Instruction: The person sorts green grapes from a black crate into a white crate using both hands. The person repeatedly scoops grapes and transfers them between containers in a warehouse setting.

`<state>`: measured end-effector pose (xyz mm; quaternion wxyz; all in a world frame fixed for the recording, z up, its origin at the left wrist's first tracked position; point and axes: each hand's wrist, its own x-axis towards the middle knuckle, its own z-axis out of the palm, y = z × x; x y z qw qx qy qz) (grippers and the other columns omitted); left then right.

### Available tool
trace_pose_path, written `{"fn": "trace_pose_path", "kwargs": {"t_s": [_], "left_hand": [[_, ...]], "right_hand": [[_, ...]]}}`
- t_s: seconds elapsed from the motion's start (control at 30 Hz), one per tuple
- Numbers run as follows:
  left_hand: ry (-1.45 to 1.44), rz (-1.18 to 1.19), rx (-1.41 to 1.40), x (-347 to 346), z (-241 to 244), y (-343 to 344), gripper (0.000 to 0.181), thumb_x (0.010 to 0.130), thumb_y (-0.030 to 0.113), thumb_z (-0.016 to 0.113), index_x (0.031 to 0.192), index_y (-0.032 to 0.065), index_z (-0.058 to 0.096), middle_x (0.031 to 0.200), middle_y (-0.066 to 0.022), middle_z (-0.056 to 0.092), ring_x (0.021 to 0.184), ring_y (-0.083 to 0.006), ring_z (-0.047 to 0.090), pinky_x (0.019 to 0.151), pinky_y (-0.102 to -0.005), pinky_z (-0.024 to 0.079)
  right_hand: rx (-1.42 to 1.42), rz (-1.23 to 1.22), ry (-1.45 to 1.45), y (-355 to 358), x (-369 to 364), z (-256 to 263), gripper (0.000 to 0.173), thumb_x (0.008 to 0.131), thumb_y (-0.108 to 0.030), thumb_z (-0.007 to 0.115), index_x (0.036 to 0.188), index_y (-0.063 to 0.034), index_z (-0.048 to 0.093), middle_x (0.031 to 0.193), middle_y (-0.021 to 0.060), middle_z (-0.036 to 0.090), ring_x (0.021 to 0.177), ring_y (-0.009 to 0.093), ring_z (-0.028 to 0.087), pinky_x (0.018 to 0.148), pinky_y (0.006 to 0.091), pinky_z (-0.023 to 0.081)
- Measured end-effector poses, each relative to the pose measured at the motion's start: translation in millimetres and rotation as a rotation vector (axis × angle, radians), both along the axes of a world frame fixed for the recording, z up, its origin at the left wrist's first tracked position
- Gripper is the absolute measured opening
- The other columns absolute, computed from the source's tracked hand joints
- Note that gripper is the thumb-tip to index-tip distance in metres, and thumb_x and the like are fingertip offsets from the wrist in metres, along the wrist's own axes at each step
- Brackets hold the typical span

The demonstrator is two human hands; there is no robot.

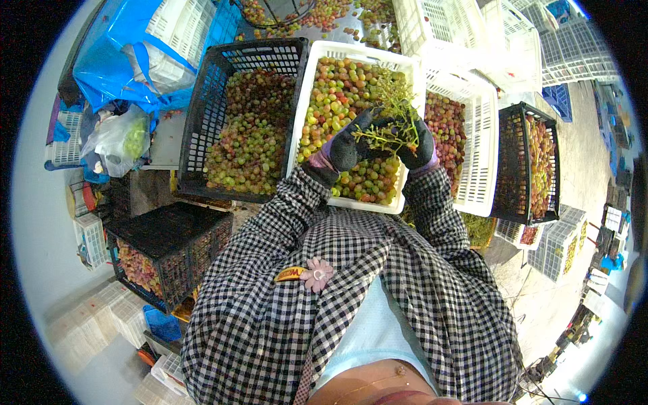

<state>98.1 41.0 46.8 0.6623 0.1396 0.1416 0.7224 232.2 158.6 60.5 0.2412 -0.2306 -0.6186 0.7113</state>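
Observation:
Both my hands wear dark gloves and are over a white plastic crate (307, 96) of loose grapes (336, 86). My left hand (352, 144) and my right hand (421, 147) are gripping a tangle of green grape stems (387, 134) between them. The stems look mostly bare, and a small reddish bit hangs near my right fingers. More thin stems (397, 93) spread upward past my hands over the far right part of the crate. My fingertips are partly hidden behind the stems.
A black crate (243, 45) of loose grapes stands on the left. To the right are a white crate (483, 152) of darker grapes and another black crate (514, 167). Grapes (324, 12) lie scattered on the metal surface beyond. A lidded-looking black crate (172, 228) sits low at left.

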Motion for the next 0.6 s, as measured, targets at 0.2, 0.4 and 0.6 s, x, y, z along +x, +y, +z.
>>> {"fn": "trace_pose_path", "kwargs": {"t_s": [0.2, 0.4, 0.6], "left_hand": [[0.512, 0.267, -0.401, -38.5, -24.0, -8.3, 0.018, 0.084, 0.011, 0.052, 0.099, 0.0034, 0.058, 0.089, -0.0053, 0.06, 0.079, -0.0129, 0.057, 0.07, -0.0247, 0.048], [2.002, 0.008, -0.163, 26.6, -56.3, -1.0, 0.033, 0.08, 0.02, 0.056, 0.111, 0.0099, 0.054, 0.111, -0.0166, 0.052, 0.104, -0.0297, 0.048, 0.088, -0.0385, 0.039], [1.738, 0.051, -0.216, 25.2, -101.2, 43.4, 0.033, 0.072, 0.009, 0.058, 0.105, 0.0089, 0.057, 0.11, -0.0142, 0.051, 0.102, -0.0299, 0.048, 0.09, -0.037, 0.038]], "right_hand": [[0.059, -0.324, 0.207, 26.2, 63.2, 50.5, 0.043, 0.077, -0.005, 0.058, 0.117, -0.0035, 0.044, 0.111, 0.0139, 0.052, 0.095, 0.024, 0.055, 0.079, 0.0323, 0.047], [-0.167, -0.403, -0.306, -36.7, 195.0, 111.5, 0.044, 0.08, 0.004, 0.048, 0.122, -0.0031, 0.041, 0.104, 0.008, 0.055, 0.091, 0.017, 0.054, 0.077, 0.028, 0.045], [0.332, 0.17, -1.63, -67.9, 309.7, -37.7, 0.047, 0.077, -0.013, 0.058, 0.122, -0.0149, 0.044, 0.099, 0.0252, 0.056, 0.089, 0.034, 0.057, 0.075, 0.0368, 0.046]]}}
